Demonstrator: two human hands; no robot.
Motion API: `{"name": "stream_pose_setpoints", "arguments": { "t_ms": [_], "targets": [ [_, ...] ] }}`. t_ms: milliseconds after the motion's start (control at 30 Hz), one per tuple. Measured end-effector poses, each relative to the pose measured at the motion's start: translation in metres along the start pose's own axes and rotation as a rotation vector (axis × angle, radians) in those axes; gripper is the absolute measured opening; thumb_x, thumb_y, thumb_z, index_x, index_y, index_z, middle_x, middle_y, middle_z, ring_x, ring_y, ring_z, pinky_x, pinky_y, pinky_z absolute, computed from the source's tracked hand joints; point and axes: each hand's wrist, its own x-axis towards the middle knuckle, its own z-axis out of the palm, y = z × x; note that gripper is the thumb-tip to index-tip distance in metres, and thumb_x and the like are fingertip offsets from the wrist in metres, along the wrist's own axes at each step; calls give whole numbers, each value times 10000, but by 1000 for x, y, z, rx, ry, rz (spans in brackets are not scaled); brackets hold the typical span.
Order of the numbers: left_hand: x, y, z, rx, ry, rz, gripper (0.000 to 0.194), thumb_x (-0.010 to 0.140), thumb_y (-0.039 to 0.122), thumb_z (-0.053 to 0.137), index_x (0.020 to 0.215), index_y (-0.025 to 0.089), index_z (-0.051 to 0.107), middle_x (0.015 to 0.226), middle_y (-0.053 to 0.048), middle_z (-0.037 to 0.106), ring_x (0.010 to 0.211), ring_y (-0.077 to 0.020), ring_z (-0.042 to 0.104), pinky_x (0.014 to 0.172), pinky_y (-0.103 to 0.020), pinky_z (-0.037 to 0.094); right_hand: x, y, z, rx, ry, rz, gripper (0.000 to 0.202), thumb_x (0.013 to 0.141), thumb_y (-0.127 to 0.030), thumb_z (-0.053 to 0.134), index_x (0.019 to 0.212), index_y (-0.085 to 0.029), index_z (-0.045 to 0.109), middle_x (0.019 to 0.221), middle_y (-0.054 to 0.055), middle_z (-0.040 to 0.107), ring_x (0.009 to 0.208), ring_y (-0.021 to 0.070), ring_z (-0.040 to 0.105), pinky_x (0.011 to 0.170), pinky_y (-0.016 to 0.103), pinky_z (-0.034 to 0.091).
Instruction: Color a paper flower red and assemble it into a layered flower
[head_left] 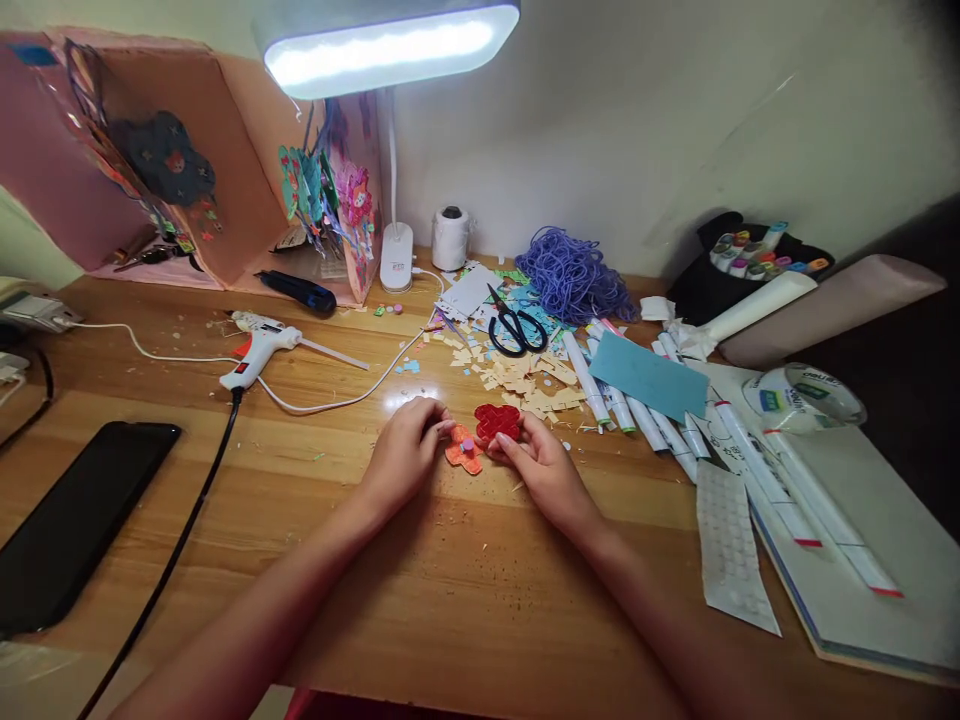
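Near the middle of the wooden table (450,570), my left hand (409,440) pinches the left edge of an orange flower-shaped piece (463,462). A small pink and purple round bit (469,446) sits at the centre of that piece. My right hand (546,467) has its thumb and fingers closed on the lower right edge of a red flower-shaped piece (495,421). The two flowers are side by side, the red one slightly farther from me. Whether their edges touch is hard to tell.
A glue gun (259,352) with a black cord (201,500) and a phone (82,520) are at left. Scissors (516,328), paper scraps (517,375) and purple string (574,275) lie behind my hands. Markers (589,380) and a blue card (649,375) are at right, under a lamp (394,50).
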Motion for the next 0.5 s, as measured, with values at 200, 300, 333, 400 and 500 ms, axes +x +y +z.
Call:
{"name": "stream_pose_setpoints", "arguments": {
  "t_ms": [200, 300, 333, 400, 500],
  "targets": [
    [9, 1, -10, -304, 115, -83, 195, 815, 356, 534, 767, 166, 530, 749, -33, 652, 647, -143, 590, 581, -243, 458, 0, 1, 0, -10, 19, -4, 257, 782, -423, 616, 878, -198, 536, 826, 17, 612, 788, 152, 635, 805, 334, 533],
    [16, -3, -30, -404, 327, -107, 220, 777, 372, 591, 799, 161, 532, 728, -10, 622, 636, -110, 579, 625, -222, 471, 0, 2, 0, 9, 6, 1, 250, 792, -415, 603, 898, -199, 535, 830, 17, 608, 831, 164, 642, 815, 333, 526],
    [18, -6, -39, -427, 401, -112, 220, 775, 369, 595, 813, 164, 526, 734, 1, 608, 631, -95, 571, 637, -213, 471, 0, 2, 0, 20, 1, 6, 254, 796, -415, 598, 915, -200, 532, 828, 15, 604, 843, 167, 645, 822, 336, 523],
    [23, -11, -55, -482, 537, -123, 193, 779, 344, 593, 814, 172, 511, 743, 18, 583, 612, -70, 553, 646, -195, 469, 0, 3, 0, 41, -9, 17, 271, 798, -420, 592, 947, -204, 522, 819, 10, 593, 850, 174, 651, 834, 349, 517],
    [26, -13, -69, -560, 758, -87, 142, 750, 242, 623, 828, 171, 529, 764, 12, 595, 660, -73, 575, 686, -195, 477, -1, 2, 1, 54, -13, 27, 294, 791, -434, 594, 958, -204, 517, 826, 12, 589, 850, 181, 655, 850, 371, 508]
  ]
}}
